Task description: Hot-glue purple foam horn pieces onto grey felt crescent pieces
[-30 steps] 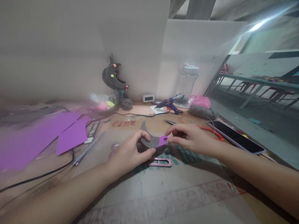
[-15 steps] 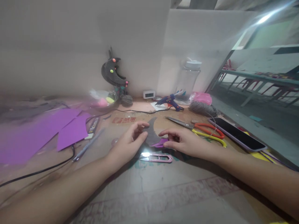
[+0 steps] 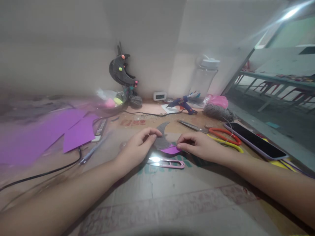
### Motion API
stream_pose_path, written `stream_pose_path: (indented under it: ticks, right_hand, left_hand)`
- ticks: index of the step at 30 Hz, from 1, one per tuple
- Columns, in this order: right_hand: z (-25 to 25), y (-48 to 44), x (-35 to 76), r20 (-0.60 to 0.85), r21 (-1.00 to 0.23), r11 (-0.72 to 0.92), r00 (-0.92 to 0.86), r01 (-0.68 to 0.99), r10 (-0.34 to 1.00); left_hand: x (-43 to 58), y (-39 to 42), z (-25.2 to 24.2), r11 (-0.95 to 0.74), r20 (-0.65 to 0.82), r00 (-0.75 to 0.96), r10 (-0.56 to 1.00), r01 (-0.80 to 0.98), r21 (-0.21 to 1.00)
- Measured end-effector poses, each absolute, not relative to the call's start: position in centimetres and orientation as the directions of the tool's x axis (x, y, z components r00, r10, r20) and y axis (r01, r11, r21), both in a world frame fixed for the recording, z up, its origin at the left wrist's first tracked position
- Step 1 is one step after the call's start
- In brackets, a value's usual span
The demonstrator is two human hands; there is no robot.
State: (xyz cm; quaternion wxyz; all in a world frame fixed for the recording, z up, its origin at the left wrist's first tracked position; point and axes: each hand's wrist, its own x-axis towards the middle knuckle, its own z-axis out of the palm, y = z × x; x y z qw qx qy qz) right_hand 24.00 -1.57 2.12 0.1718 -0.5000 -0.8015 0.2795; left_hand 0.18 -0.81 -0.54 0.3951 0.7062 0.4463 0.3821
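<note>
A grey crescent-shaped piece (image 3: 161, 140) is held low over the table, with a bit of purple paper (image 3: 171, 149) showing along its lower edge. My left hand (image 3: 140, 144) pinches the crescent's left side between thumb and fingers. At the lower right tip, my right hand (image 3: 198, 144) has thumb and fingertips closed on the purple paper's edge. Just in front of the hands lie small pink thread snips (image 3: 169, 163). Beyond my right hand rest scissors (image 3: 218, 134) with orange and yellow handles.
Purple sheets (image 3: 78, 134), a pen (image 3: 92, 151) and a black cable lie left. Toward the wall are a decorated dark crescent (image 3: 120, 72), a small clock (image 3: 159, 96), a blue glue gun (image 3: 183, 105), a clear bottle (image 3: 204, 78) and grey yarn (image 3: 219, 112). A phone (image 3: 256, 141) lies right.
My right thumb and fingers have closed on the purple paper, and more of it shows below the crescent. My left fingers have moved further onto the crescent. The view has shifted slightly.
</note>
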Motion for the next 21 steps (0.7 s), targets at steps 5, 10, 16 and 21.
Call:
stream_pose_path:
  ticks: [5,10,16,21]
  right_hand:
    - [1.8,-1.5,24.1,0.016,-0.627,0.35,-0.438,0.696,0.899]
    - [1.8,-1.6,24.2,0.136,-0.515,0.49,-0.498,0.703,0.857]
    - [1.9,-1.5,24.5,0.418,-0.361,0.592,-0.442,0.721,0.794]
    - [2.3,-2.6,23.6,0.247,-0.492,0.469,-0.398,0.734,0.883]
  left_hand:
    - [0.2,-0.8,-0.2,-0.299,0.167,0.367,0.915,0.34,0.891]
    - [0.4,-0.9,-0.3,-0.255,0.123,0.408,0.905,0.29,0.922]
    - [0.2,-0.6,-1.0,-0.248,0.129,0.37,0.92,0.297,0.922]
    - [0.2,-0.7,-0.9,-0.287,0.183,0.351,0.918,0.273,0.918]
